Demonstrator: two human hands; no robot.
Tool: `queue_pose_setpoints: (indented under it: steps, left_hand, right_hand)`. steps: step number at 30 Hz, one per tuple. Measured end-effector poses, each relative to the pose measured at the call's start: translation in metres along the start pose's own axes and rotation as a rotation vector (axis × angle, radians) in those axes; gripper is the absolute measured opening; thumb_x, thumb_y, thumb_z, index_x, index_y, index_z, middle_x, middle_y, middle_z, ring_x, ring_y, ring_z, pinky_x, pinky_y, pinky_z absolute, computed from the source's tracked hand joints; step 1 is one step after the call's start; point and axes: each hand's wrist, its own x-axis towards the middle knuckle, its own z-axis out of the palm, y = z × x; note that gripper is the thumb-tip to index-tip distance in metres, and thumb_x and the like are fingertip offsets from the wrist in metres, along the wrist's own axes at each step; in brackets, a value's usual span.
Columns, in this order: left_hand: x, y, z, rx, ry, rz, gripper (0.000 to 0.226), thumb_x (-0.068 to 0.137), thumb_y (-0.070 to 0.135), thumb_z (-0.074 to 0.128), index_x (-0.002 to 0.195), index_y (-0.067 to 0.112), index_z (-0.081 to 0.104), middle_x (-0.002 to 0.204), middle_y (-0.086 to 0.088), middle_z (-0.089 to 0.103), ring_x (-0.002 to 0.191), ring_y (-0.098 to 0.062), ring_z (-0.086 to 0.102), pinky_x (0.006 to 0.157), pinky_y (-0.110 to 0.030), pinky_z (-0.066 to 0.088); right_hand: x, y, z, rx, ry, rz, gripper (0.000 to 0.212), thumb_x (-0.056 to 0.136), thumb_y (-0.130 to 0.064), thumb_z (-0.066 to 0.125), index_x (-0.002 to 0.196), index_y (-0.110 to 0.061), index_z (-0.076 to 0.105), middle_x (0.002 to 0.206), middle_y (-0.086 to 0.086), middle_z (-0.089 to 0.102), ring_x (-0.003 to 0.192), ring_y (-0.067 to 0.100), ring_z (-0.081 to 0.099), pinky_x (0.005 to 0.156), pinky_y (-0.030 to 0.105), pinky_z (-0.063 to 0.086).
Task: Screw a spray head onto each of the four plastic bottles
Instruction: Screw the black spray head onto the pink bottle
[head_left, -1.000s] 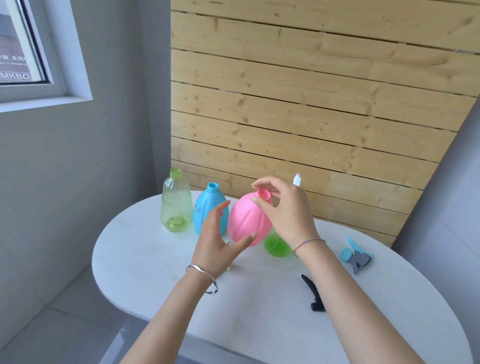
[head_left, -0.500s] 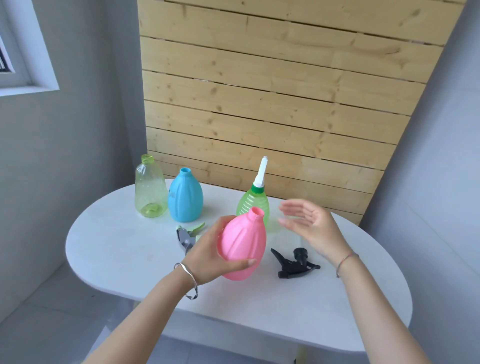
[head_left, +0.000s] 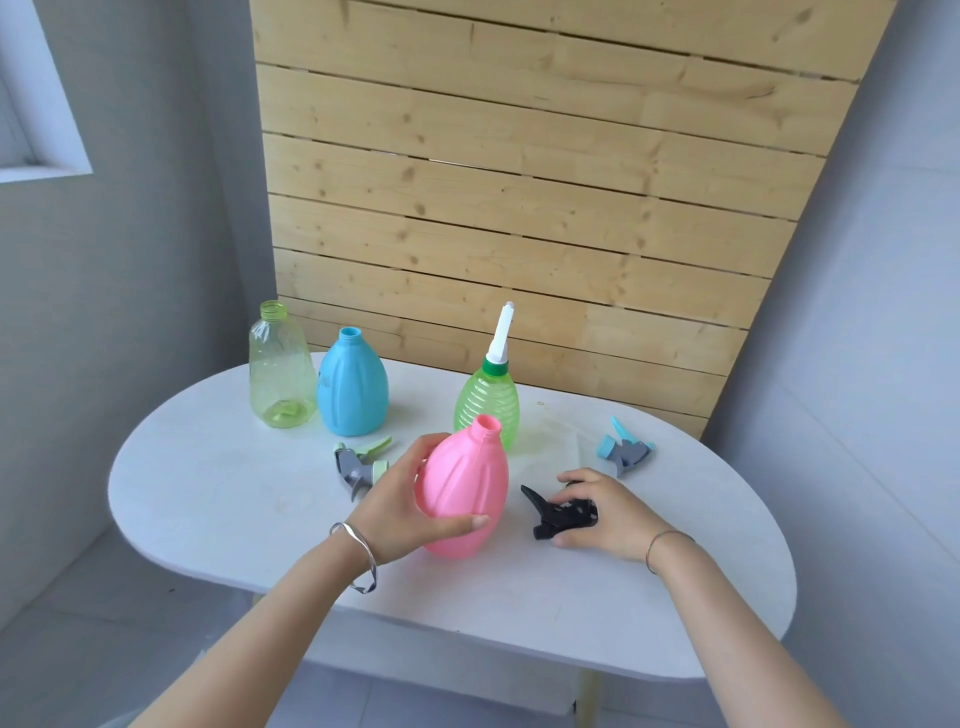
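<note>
My left hand (head_left: 402, 506) grips the pink bottle (head_left: 467, 483), which tilts a little with its open neck up, near the middle of the white table (head_left: 218, 499). To its right my right hand (head_left: 602, 512) curls round the black spray head (head_left: 558, 514) lying on the table. A green-and-grey spray head (head_left: 358, 460) lies left of the pink bottle. A blue-and-grey spray head (head_left: 623, 452) lies further right. At the back left stand a clear yellow-green bottle (head_left: 280, 366) and a blue bottle (head_left: 353, 384), both open-necked. Behind the pink one stands a green ribbed bottle (head_left: 488, 402) with a white nozzle.
A wooden slat panel (head_left: 545, 182) leans against the wall right behind the table. Grey walls close in on the left and right. The table's rounded front edge (head_left: 467, 634) is near me, with tiled floor below.
My right hand has dropped from beside the pink bottle's neck down onto the black spray head. The left hand keeps hold of the pink bottle. The view has shifted right.
</note>
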Motion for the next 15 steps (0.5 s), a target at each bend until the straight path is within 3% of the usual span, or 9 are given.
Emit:
queue_pose_setpoints:
  steps: [4,7,8,10,12,15]
  left_hand:
    - [0.001,-0.001,-0.001,-0.002,0.031,-0.015,0.081,0.048,0.062,0.080,0.117,0.049,0.039,0.113,0.020,0.055,0.103,0.004,0.055,0.076,-0.010,0.049]
    - [0.003,0.000,-0.004,-0.022,0.068,-0.021,0.081,0.047,0.062,0.080,0.117,0.049,0.040,0.112,0.020,0.056,0.101,0.008,0.054,0.074,-0.006,0.047]
    - [0.003,0.001,-0.005,-0.025,0.079,-0.018,0.082,0.047,0.062,0.080,0.118,0.048,0.041,0.112,0.020,0.057,0.100,0.008,0.054,0.074,-0.006,0.047]
    - [0.003,0.001,-0.006,-0.018,0.089,-0.020,0.085,0.047,0.061,0.081,0.121,0.044,0.041,0.113,0.018,0.057,0.101,0.006,0.055,0.077,-0.009,0.047]
    - [0.003,0.001,-0.006,0.002,0.077,-0.027,0.088,0.047,0.059,0.080,0.123,0.042,0.039,0.114,0.017,0.056,0.103,0.003,0.054,0.080,-0.015,0.048]
    - [0.001,0.000,-0.006,0.018,0.032,-0.036,0.090,0.047,0.055,0.080,0.125,0.039,0.037,0.116,0.016,0.054,0.104,0.005,0.052,0.078,-0.015,0.047]
  right_hand:
    - [-0.002,-0.009,-0.008,0.003,0.085,-0.061,0.041,0.072,-0.028,0.079,0.109,-0.016,0.065,0.131,0.004,0.050,0.126,0.014,0.039,0.105,0.019,0.026]
    - [-0.008,-0.025,-0.027,0.272,0.215,-0.128,0.029,0.077,-0.027,0.074,0.103,-0.019,0.066,0.117,-0.002,0.063,0.109,0.001,0.052,0.090,0.002,0.031]
    - [-0.011,-0.032,-0.034,0.382,0.243,-0.153,0.026,0.079,-0.027,0.072,0.103,-0.019,0.065,0.111,-0.004,0.067,0.105,0.002,0.057,0.089,0.002,0.035]
    - [-0.016,-0.047,-0.045,0.603,0.289,-0.217,0.027,0.080,-0.029,0.068,0.103,-0.015,0.064,0.101,-0.005,0.072,0.100,0.008,0.064,0.088,0.011,0.045]
    - [-0.019,-0.062,-0.053,0.785,0.342,-0.276,0.035,0.079,-0.039,0.061,0.101,-0.011,0.064,0.093,-0.006,0.072,0.096,0.009,0.064,0.081,0.012,0.048]
    - [-0.020,-0.084,-0.063,0.965,0.412,-0.357,0.040,0.084,-0.046,0.052,0.099,-0.011,0.065,0.095,0.004,0.067,0.105,0.019,0.059,0.098,0.028,0.044]
